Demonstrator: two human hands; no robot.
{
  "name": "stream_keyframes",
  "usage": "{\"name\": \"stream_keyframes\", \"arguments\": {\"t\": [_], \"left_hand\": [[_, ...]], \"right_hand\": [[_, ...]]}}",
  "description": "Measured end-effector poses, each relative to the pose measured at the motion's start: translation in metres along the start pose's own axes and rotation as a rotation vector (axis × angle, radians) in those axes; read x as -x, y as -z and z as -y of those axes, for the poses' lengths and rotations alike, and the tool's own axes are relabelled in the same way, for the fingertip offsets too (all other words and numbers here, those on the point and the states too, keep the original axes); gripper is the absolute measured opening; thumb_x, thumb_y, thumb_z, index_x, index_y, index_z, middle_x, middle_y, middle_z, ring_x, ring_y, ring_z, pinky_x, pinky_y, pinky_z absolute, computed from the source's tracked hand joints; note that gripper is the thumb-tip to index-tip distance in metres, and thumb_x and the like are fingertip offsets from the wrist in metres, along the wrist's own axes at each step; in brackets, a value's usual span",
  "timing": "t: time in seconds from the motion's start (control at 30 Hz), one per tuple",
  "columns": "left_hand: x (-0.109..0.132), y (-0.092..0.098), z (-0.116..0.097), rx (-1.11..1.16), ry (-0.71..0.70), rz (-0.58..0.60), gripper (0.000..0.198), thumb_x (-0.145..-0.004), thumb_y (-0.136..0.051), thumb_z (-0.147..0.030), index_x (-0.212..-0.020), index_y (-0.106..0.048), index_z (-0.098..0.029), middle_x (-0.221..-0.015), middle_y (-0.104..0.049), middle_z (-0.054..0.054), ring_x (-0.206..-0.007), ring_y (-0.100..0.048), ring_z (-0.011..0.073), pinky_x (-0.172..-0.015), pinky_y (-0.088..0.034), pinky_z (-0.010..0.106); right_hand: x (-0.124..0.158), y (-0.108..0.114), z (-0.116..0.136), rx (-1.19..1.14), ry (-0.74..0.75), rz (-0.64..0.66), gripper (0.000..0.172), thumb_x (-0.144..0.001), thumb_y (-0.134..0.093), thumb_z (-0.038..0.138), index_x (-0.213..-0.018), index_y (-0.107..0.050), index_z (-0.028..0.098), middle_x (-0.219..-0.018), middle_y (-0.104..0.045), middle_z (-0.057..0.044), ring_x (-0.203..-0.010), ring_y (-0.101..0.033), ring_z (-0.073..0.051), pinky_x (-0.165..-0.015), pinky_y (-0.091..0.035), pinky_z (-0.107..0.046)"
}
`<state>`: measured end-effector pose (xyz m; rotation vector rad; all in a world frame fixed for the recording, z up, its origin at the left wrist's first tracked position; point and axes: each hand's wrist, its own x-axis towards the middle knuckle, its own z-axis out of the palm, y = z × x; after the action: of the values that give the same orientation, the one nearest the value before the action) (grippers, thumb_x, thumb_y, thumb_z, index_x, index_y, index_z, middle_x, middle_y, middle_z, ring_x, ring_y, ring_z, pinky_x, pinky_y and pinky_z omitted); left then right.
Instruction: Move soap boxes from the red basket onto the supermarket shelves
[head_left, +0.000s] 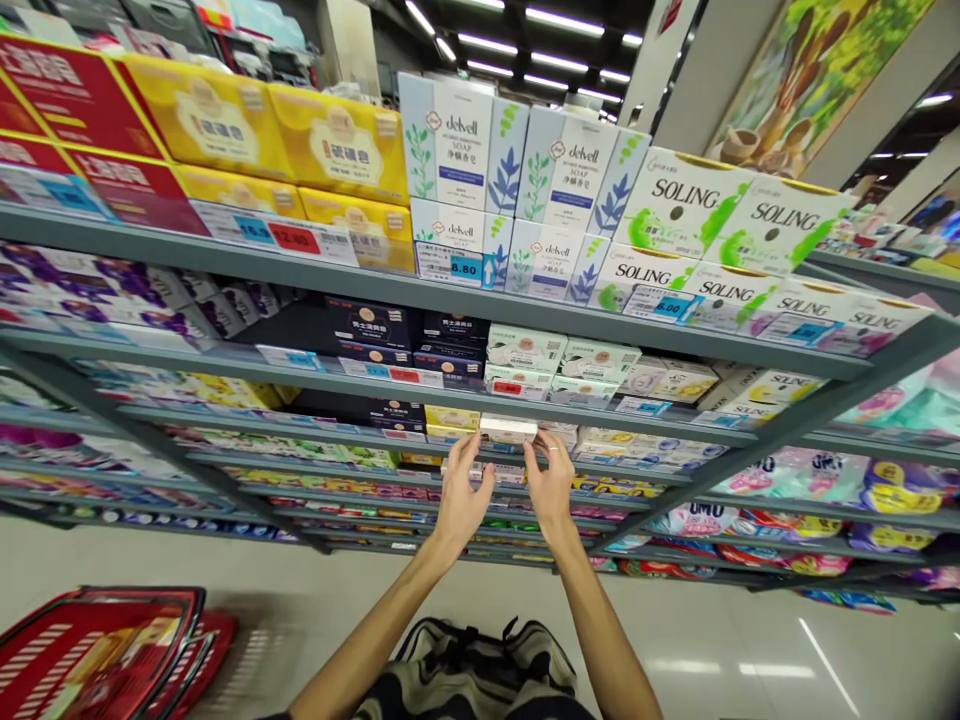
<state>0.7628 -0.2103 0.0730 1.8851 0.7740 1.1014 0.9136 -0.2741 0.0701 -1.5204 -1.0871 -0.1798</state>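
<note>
Both my arms reach up to a store shelf full of soap boxes. My left hand [463, 495] and my right hand [550, 485] hold a small white box [508, 429] between their fingertips, one hand at each end, at the front edge of the third shelf [660, 420]. A ring shows on my right hand. Yellow boxes [451, 417] stand just left of the white box, and pale boxes [607, 440] just right of it.
Above are shelves with white delvell soap boxes [465, 150], SOLING boxes [690, 215], yellow boxes [337, 150] and red boxes [67, 100]. A red shopping basket [105, 650] sits on the glossy floor at the lower left. More shelves run down to the floor.
</note>
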Motion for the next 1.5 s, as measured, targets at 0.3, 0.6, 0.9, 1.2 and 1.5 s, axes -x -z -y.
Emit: {"name": "stream_keyframes", "arguments": {"t": [0.3,0.6,0.9,1.2,1.5], "left_hand": [[-0.004,-0.001,-0.006,-0.052,-0.031,0.010,0.057,-0.099,-0.049,-0.028,-0.155,-0.038,-0.027,-0.149,-0.044,0.013,-0.139,-0.049,0.0273,-0.116,-0.042,0.044],[-0.003,-0.004,-0.003,-0.069,-0.003,0.048,0.064,-0.099,-0.050,-0.028,-0.158,-0.027,-0.032,-0.151,-0.038,0.012,-0.140,-0.046,0.0280,-0.114,-0.043,0.048],[0.000,-0.009,-0.001,0.035,-0.011,0.027,0.067,-0.096,-0.055,-0.024,-0.156,-0.030,-0.035,-0.148,-0.037,0.010,-0.132,-0.052,0.0250,-0.111,-0.048,0.044],[-0.002,-0.010,0.006,0.041,-0.015,0.021,0.066,-0.096,-0.054,-0.023,-0.156,-0.029,-0.035,-0.146,-0.037,0.010,-0.133,-0.050,0.0245,-0.113,-0.046,0.045],[-0.007,-0.009,0.006,-0.089,0.010,0.050,0.069,-0.096,-0.054,-0.028,-0.160,-0.026,-0.032,-0.146,-0.035,0.013,-0.135,-0.049,0.0284,-0.104,-0.052,0.044]], "right_hand": [[-0.005,-0.004,0.004,0.114,0.016,-0.050,0.027,-0.102,-0.055,0.035,-0.121,-0.067,0.019,-0.112,-0.070,-0.013,-0.095,-0.069,-0.023,-0.087,-0.057,-0.040],[-0.004,-0.003,-0.002,0.115,0.023,-0.030,0.026,-0.102,-0.055,0.033,-0.117,-0.071,0.019,-0.112,-0.071,-0.014,-0.097,-0.069,-0.024,-0.084,-0.058,-0.038],[-0.005,0.001,-0.006,0.079,0.025,-0.052,0.024,-0.101,-0.057,0.031,-0.114,-0.074,0.020,-0.110,-0.073,-0.012,-0.102,-0.070,-0.024,-0.088,-0.058,-0.038],[-0.010,0.000,0.000,0.072,0.013,-0.082,0.022,-0.101,-0.059,0.031,-0.107,-0.075,0.019,-0.102,-0.075,-0.010,-0.095,-0.071,-0.022,-0.084,-0.057,-0.034],[-0.010,-0.001,0.001,0.121,0.000,-0.081,0.023,-0.102,-0.055,0.033,-0.099,-0.073,0.019,-0.093,-0.074,-0.008,-0.083,-0.068,-0.020,-0.077,-0.053,-0.033]]}}
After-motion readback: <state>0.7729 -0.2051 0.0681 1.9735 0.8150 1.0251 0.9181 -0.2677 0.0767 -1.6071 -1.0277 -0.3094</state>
